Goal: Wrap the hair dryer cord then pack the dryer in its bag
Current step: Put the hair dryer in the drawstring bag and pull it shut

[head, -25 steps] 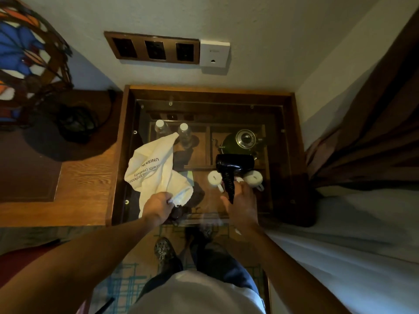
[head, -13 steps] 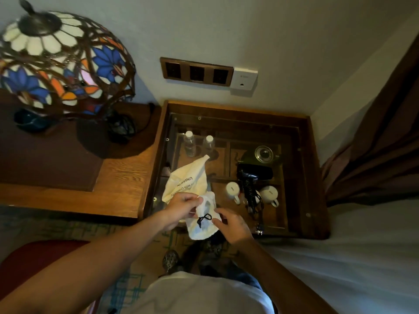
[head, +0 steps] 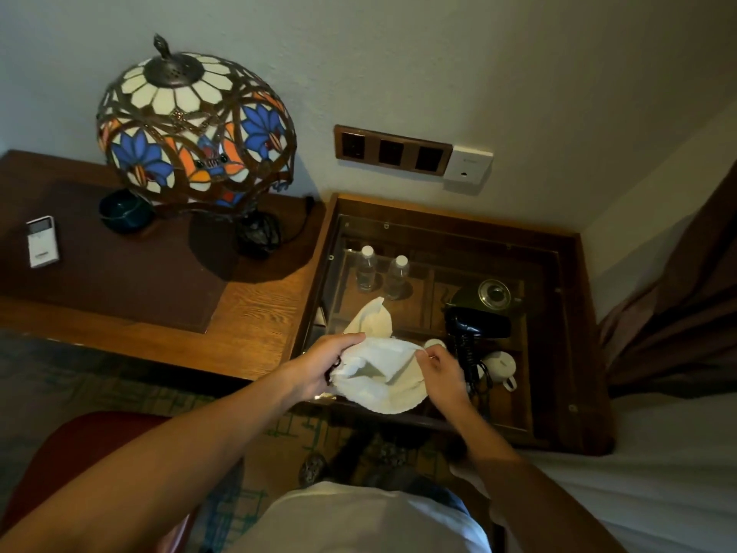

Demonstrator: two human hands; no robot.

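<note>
Bag (head: pixel 379 373): white cloth, held over the near edge of the glass-topped table (head: pixel 558 353), mouth pulled wide between both hands. Rim at 9 o'clock is gripped by the left hand (head: pixel 323 367), fingers curled shut over the cloth; a dark drawstring is seen at that wrist side. Rim at 3 o'clock is pinched by the right hand (head: pixel 440 373), thumb and fingertips pressed together on the fabric. The closed end of the bag is pointed toward 12 o'clock, lying on the glass.

Hair dryer (head: pixel 476 327): black, laid on the glass at 2 o'clock from the bag, just beside the right hand, untouched. Coiled cord (head: pixel 470 365) is seen running down along the handle; whether it is fully wrapped cannot be told.

Under the glass: two water bottles (head: pixel 383 269) at 12 o'clock, a kettle (head: pixel 492 295) behind the dryer, white cups (head: pixel 502 367) at 3 o'clock.

Stained-glass lamp (head: pixel 195 129) is stood on the wooden desk (head: pixel 259 313) at 10 o'clock, a white remote (head: pixel 42 241) farther out at 9 o'clock.
</note>
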